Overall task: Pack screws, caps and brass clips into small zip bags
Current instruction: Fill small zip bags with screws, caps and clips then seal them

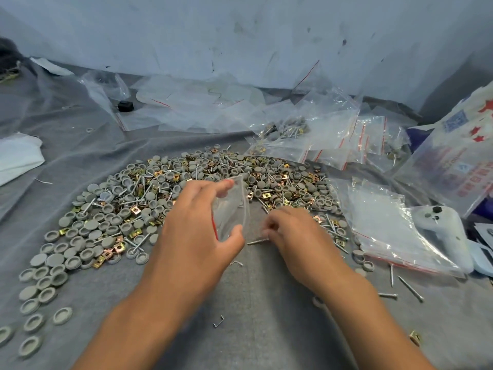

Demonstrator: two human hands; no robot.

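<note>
My left hand (197, 231) holds 1 bag (232, 206) upright, thumb and fingers pinched on its edges, before the pile (160, 198). My right hand (293, 236) fingers are clamped on 1 screw (256, 241) that lies on the tabletop (253, 316).

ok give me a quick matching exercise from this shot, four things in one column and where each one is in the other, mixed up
Things:
1. small clear zip bag with a red strip
2. loose silver screw
3. small black block
4. folded white cloth

Places:
A. far back on the grey cloth, among empty plastic bags
B. at the left edge of the picture
C. held up in the left hand
D. on the grey cloth at the right hand fingertips

Pairs: 1-C, 2-D, 3-A, 4-B
</note>
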